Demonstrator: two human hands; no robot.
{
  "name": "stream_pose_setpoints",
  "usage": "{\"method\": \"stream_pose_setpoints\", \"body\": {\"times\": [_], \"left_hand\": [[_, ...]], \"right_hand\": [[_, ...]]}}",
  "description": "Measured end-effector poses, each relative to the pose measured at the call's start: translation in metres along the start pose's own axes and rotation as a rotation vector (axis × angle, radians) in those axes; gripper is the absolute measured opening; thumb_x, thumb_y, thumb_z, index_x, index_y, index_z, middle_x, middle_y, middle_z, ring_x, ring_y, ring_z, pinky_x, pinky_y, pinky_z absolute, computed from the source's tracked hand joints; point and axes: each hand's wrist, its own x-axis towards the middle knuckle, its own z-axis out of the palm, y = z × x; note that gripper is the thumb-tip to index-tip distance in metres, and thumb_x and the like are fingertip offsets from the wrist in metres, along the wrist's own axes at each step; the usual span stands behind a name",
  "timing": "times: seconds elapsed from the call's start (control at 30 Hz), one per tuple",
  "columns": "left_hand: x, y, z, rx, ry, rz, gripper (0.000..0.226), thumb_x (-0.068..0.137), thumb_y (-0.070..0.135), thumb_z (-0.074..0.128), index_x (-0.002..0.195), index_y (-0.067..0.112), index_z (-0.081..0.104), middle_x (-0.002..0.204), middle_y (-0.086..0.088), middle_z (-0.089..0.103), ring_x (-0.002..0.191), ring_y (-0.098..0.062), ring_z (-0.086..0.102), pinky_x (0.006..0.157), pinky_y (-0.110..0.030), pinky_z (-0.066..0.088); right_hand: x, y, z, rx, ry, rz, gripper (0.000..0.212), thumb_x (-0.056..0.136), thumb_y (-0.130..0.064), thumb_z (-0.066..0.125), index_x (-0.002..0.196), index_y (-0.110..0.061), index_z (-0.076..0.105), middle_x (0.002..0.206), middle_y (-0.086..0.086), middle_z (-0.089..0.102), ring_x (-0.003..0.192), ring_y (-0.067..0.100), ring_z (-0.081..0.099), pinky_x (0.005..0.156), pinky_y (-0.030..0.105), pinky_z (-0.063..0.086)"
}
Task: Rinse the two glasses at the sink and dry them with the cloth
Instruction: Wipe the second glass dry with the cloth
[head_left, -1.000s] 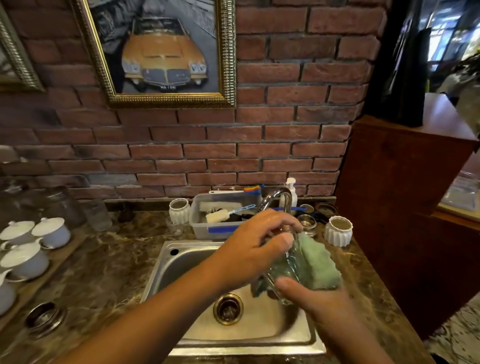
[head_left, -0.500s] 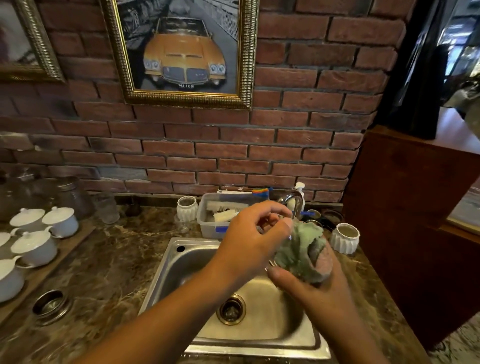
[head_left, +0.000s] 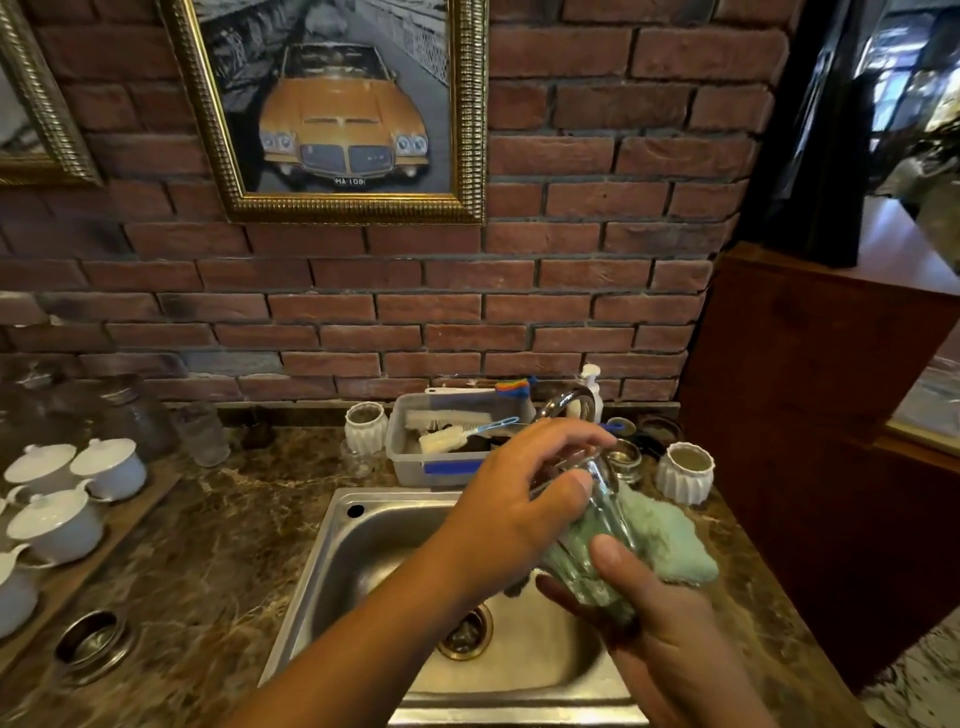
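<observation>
1. Step in hand, as I read it: drying one glass (head_left: 589, 540) with the cloth (head_left: 662, 543). This happens above the right side of the sink (head_left: 332, 566), just near of the faucet (head_left: 563, 405).
2. Left grip (head_left: 511, 514) is curled round the far end of the glass, fingers over the top. The glass is tilted, with its near end lower.
3. Right grip (head_left: 670, 644) cups the near end from below with the thumb pressed on the glass wall. The green cloth is bunched between palm and glass and spills out to the right.
4. Do it well: turn the glass with the left grip while the right presses the cloth on, so the cloth sweeps the whole wall.
5. Wet glass likely slips, so never loosen both grips at once.
6. The inside needs cloth too. Can't tell which end is the mouth because of blur and glare.
7. Work above the basin, not above the stone counter (head_left: 208, 545).
8. The second glass is possibly the clear tumbler (head_left: 202, 436) far left on the counter, not sure.
</observation>
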Motion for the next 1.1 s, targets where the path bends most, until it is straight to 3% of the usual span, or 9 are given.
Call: {"method": "stream_pose_setpoints", "body": {"times": [0.1, 0.23, 0.3, 0.43, 0.6, 0.73, 0.9, 0.97, 1.1], "left_hand": [[-0.003, 0.001, 0.011, -0.02, 0.038, -0.145, 0.053, 0.081, 0.056, 0.047, 0.128, 0.038, 0.06, 0.125, 0.011, 0.06, 0.115, -0.005, 0.059, 0.099, -0.037, 0.053], [-0.001, 0.008, 0.013, 0.047, 0.006, -0.276, 0.035, 0.094, 0.052, 0.046, 0.119, 0.034, 0.062, 0.112, 0.009, 0.064, 0.106, -0.008, 0.061, 0.097, -0.041, 0.053], [-0.003, 0.009, 0.013, 0.042, 0.033, -0.27, 0.033, 0.094, 0.054, 0.046, 0.108, 0.032, 0.065, 0.101, 0.008, 0.066, 0.098, -0.006, 0.062, 0.089, -0.037, 0.054], [-0.015, 0.011, 0.018, -0.019, 0.188, -0.149, 0.026, 0.091, 0.048, 0.055, 0.105, 0.031, 0.068, 0.091, 0.011, 0.067, 0.087, 0.001, 0.063, 0.074, -0.023, 0.053], [-0.018, 0.004, 0.01, 0.027, 0.159, 0.127, 0.043, 0.084, 0.046, 0.049, 0.115, 0.023, 0.067, 0.108, 0.0, 0.063, 0.102, -0.019, 0.061, 0.086, -0.04, 0.053], [-0.014, -0.001, 0.008, 0.1, 0.075, 0.181, 0.045, 0.086, 0.042, 0.047, 0.117, 0.016, 0.067, 0.115, 0.0, 0.062, 0.108, -0.021, 0.06, 0.088, -0.05, 0.051], [-0.017, -0.008, 0.002, 0.081, -0.029, 0.126, 0.046, 0.086, 0.046, 0.046, 0.124, 0.026, 0.062, 0.123, 0.004, 0.059, 0.117, -0.017, 0.057, 0.096, -0.043, 0.051], [-0.018, -0.01, 0.003, 0.002, -0.035, 0.016, 0.048, 0.084, 0.05, 0.047, 0.127, 0.035, 0.06, 0.127, 0.008, 0.06, 0.119, -0.014, 0.058, 0.098, -0.043, 0.052], [-0.016, -0.011, 0.009, -0.159, 0.024, -0.184, 0.06, 0.078, 0.061, 0.048, 0.132, 0.038, 0.058, 0.123, 0.011, 0.063, 0.116, -0.012, 0.062, 0.096, -0.042, 0.053]], "right_hand": [[-0.002, -0.002, -0.009, -0.456, 0.14, -0.212, 0.067, 0.05, -0.027, 0.097, 0.111, -0.031, 0.072, 0.111, 0.001, 0.076, 0.105, 0.022, 0.072, 0.09, 0.044, 0.056], [-0.007, -0.007, -0.017, -0.995, 0.083, -0.522, 0.072, 0.068, -0.033, 0.089, 0.13, -0.039, 0.051, 0.122, -0.028, 0.061, 0.117, -0.006, 0.057, 0.094, 0.008, 0.045], [-0.009, -0.005, -0.015, -1.091, 0.047, -0.563, 0.074, 0.07, -0.043, 0.082, 0.134, -0.043, 0.045, 0.126, -0.03, 0.056, 0.12, -0.007, 0.053, 0.094, 0.003, 0.04], [-0.013, -0.01, -0.008, -0.824, 0.004, -0.423, 0.071, 0.068, -0.023, 0.09, 0.129, -0.035, 0.055, 0.121, -0.016, 0.068, 0.113, 0.003, 0.065, 0.088, 0.016, 0.053], [-0.011, -0.004, -0.004, 0.006, -0.048, 0.129, 0.075, 0.032, -0.027, 0.102, 0.103, -0.017, 0.078, 0.112, 0.015, 0.074, 0.1, 0.034, 0.073, 0.072, 0.042, 0.062], [-0.007, 0.002, -0.005, 0.316, -0.017, 0.263, 0.079, 0.02, -0.026, 0.103, 0.093, -0.007, 0.08, 0.108, 0.025, 0.073, 0.09, 0.04, 0.074, 0.066, 0.049, 0.063], [-0.007, 0.005, -0.007, 0.233, 0.018, 0.233, 0.078, 0.021, -0.029, 0.103, 0.093, -0.01, 0.081, 0.107, 0.022, 0.075, 0.09, 0.034, 0.075, 0.069, 0.047, 0.063], [-0.007, 0.003, -0.005, 0.133, 0.041, 0.154, 0.064, 0.043, -0.023, 0.099, 0.101, -0.008, 0.078, 0.107, 0.021, 0.075, 0.093, 0.034, 0.075, 0.067, 0.044, 0.063], [-0.009, -0.005, 0.0, -0.421, 0.155, -0.124, 0.041, 0.063, -0.023, 0.081, 0.103, -0.029, 0.071, 0.102, -0.004, 0.078, 0.093, 0.014, 0.075, 0.082, 0.039, 0.06]]}}
